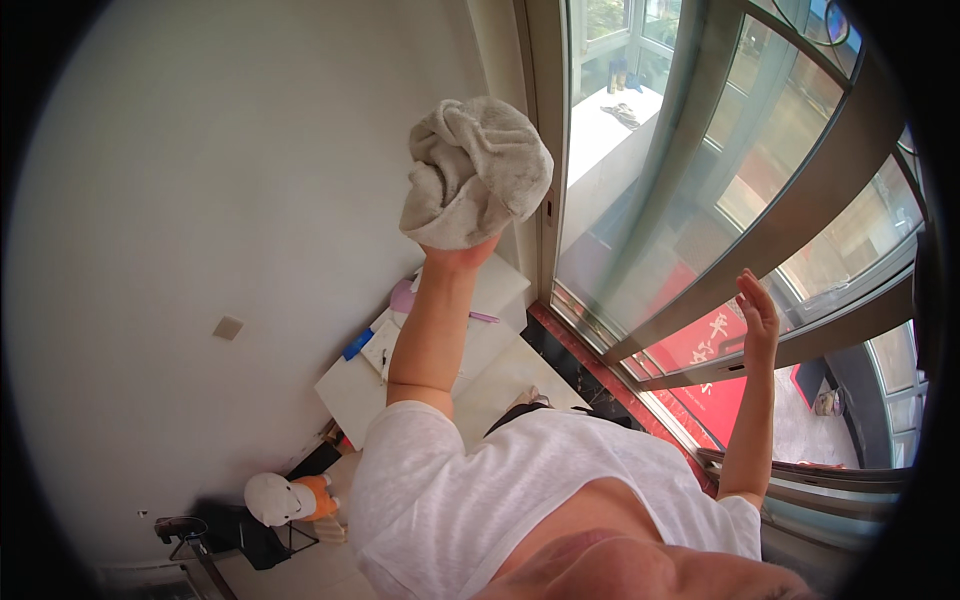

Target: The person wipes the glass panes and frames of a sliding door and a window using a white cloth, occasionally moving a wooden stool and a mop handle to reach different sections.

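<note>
In the head view, a bunched grey plush cloth (480,169) covers most of my left hand (469,251), which is raised at arm's length. Only the heel of the hand and the wrist show below it; the fingers are hidden. Behind the cloth are the pale wall (225,187) and the edge of the door frame (541,150). Whether the cloth touches either cannot be told. On the other side, my right hand (759,311) is lifted with fingers extended and slightly bent. Nothing shows in it. It overlaps the frame of a glass sliding door (731,285); contact is unclear.
Below my left arm stands a white table (487,360) with papers, a blue item (358,343) and a pink pen (484,318). A plush toy (274,499) sits by a black folding chair (259,540). Beyond the glass lies a red mat (705,409) bearing writing.
</note>
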`<state>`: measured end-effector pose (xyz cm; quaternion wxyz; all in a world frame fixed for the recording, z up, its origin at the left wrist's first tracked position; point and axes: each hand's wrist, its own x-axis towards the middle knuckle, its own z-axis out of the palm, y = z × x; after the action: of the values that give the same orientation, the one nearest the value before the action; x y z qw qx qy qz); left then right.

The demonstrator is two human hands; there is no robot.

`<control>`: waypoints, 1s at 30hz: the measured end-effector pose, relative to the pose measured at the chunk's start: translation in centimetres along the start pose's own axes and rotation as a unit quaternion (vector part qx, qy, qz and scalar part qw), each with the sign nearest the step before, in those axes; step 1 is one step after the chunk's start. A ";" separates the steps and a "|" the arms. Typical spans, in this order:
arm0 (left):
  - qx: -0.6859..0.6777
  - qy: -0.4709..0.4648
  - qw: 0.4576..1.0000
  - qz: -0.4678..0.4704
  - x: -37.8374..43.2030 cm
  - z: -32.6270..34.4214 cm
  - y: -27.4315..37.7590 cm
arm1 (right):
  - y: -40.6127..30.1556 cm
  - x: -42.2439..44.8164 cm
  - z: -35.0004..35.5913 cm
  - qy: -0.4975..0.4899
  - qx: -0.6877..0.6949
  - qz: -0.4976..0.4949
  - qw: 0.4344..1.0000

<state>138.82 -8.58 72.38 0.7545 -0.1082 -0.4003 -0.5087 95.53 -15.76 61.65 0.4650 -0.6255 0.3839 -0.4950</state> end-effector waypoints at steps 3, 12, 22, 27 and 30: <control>0.085 0.023 0.995 0.036 -0.1 -0.1 0.4 | -0.3 0.0 0.2 -0.007 -0.015 -0.002 1.000; 0.303 0.136 0.940 0.073 2.1 -5.3 4.6 | -2.7 3.4 0.3 -0.043 -0.062 -0.069 0.995; 0.636 -0.002 0.748 0.191 23.7 -9.8 3.9 | -7.1 7.1 6.4 -0.089 -0.243 -0.143 0.955; 0.790 0.014 0.430 0.438 35.4 -16.2 5.5 | -6.3 7.2 6.0 -0.088 -0.284 -0.160 0.941; 0.837 0.058 0.409 0.360 39.7 -16.5 6.0 | -4.7 6.4 4.9 -0.064 -0.280 -0.118 0.950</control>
<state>158.54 -42.25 91.44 0.6054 0.4722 -0.5063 0.3925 101.77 -19.51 67.50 0.2328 -0.8017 0.4005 -0.3778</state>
